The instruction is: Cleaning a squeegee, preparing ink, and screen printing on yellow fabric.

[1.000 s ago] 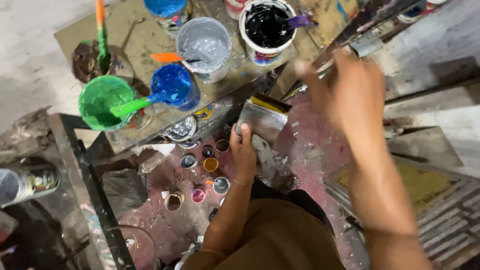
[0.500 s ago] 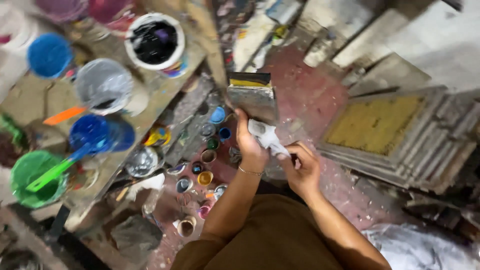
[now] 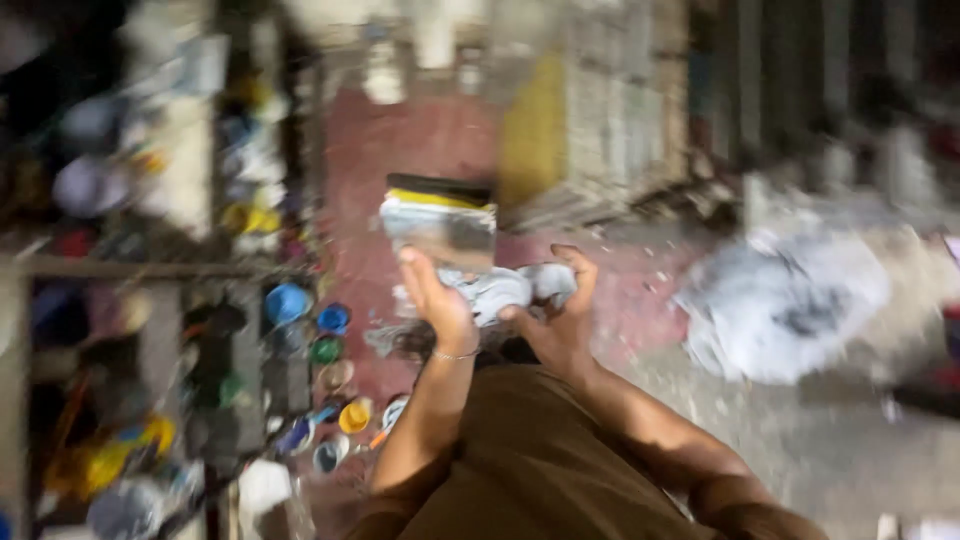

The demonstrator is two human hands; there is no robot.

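Observation:
The picture is blurred by motion. My left hand [image 3: 432, 300] grips a flat squeegee-like tool [image 3: 440, 222] with a grey blade and a black and yellow top edge, held upright in front of me. My right hand [image 3: 560, 320] clutches a crumpled grey-white rag [image 3: 495, 290] pressed against the tool's lower part, just beside my left hand. A thin bracelet circles my left wrist. My brown-clad lap fills the bottom middle.
Several small paint pots [image 3: 330, 320] in blue, green, yellow and white lie on the reddish stained floor at the left. A cluttered bench with containers [image 3: 130, 180] runs along the left. A pale crumpled sheet [image 3: 790, 300] lies right; stacked frames [image 3: 590, 130] stand behind.
The view has swung right, so the paint buckets have slid out to the left. My right hand came down from the upper right and closed on the rag at the tool.

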